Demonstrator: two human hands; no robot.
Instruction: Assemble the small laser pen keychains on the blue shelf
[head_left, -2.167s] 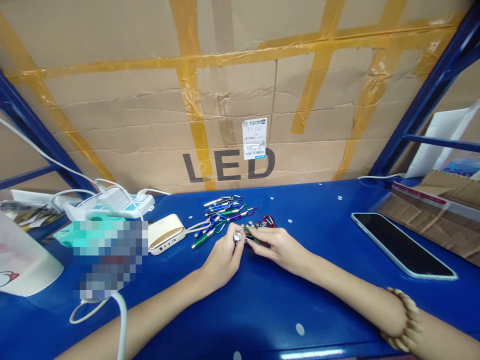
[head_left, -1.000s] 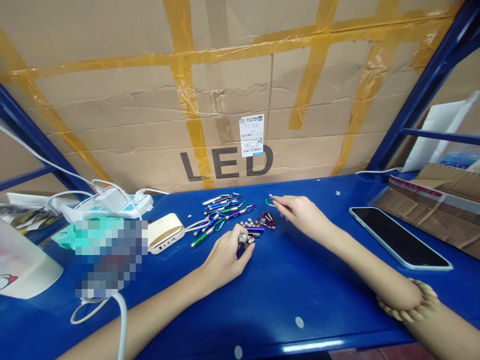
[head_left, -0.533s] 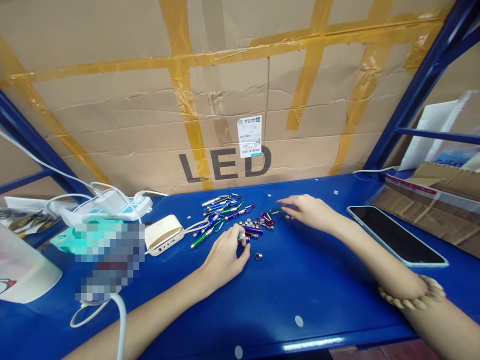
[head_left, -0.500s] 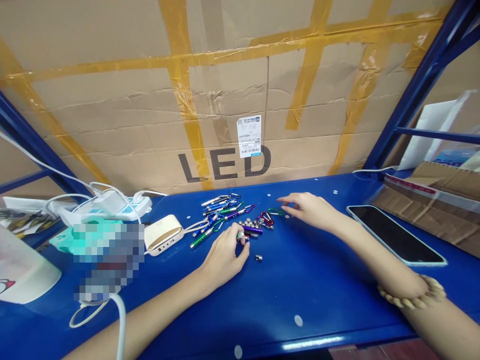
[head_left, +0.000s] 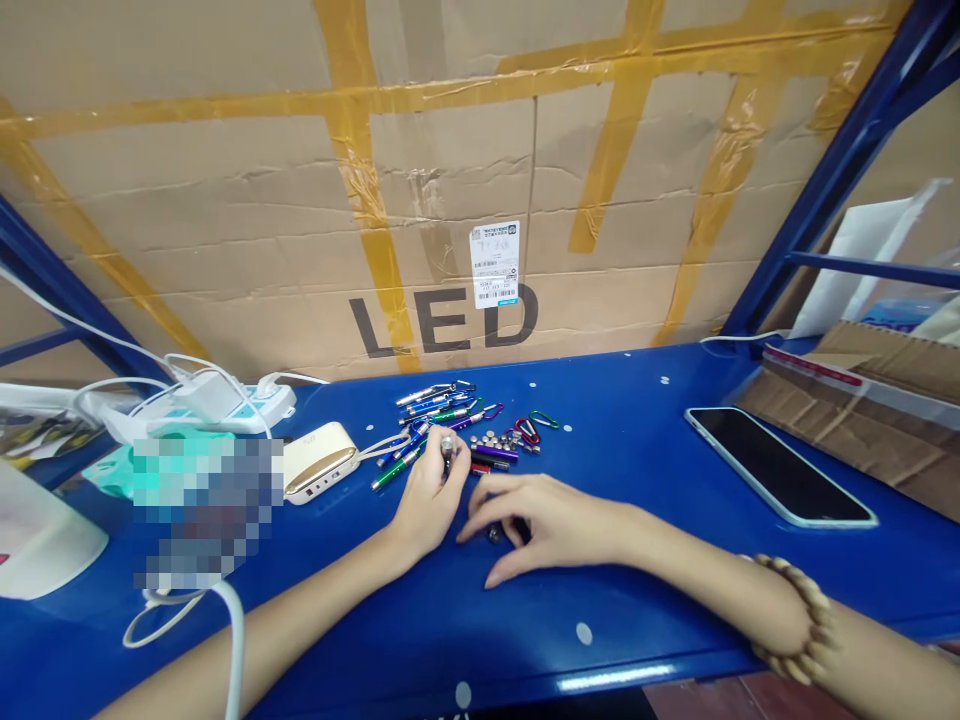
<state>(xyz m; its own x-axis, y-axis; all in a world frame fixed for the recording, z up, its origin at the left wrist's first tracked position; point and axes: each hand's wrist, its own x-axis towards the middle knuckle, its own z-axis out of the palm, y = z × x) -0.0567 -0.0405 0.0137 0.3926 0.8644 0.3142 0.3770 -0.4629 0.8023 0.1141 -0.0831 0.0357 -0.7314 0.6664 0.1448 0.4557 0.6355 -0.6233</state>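
Note:
My left hand (head_left: 429,490) is closed around a small penlight, mostly hidden by the fingers; its round silver end (head_left: 447,444) shows at the top. My right hand (head_left: 551,520) reaches low over the table with thumb and fingers apart, above a small silver metal piece (head_left: 493,535). Beyond the left hand lies a pile of green, blue and silver penlights (head_left: 397,467) with carabiner clips. Beside it are a purple tube (head_left: 498,455), several button cells (head_left: 493,441), a red carabiner (head_left: 528,432) and a green carabiner (head_left: 545,420).
A phone (head_left: 780,465) lies at the right, near a cardboard piece (head_left: 855,420). On the left are a cream power bank (head_left: 321,460), a power strip (head_left: 262,408), cables and a white cup (head_left: 45,535). A large cardboard box (head_left: 247,250) stands behind the blue table (head_left: 637,640).
My right hand has moved from beside the green carabiner toward me and left, over the silver piece. My left hand has risen slightly, with the penlight upright in it. The view has shifted slightly.

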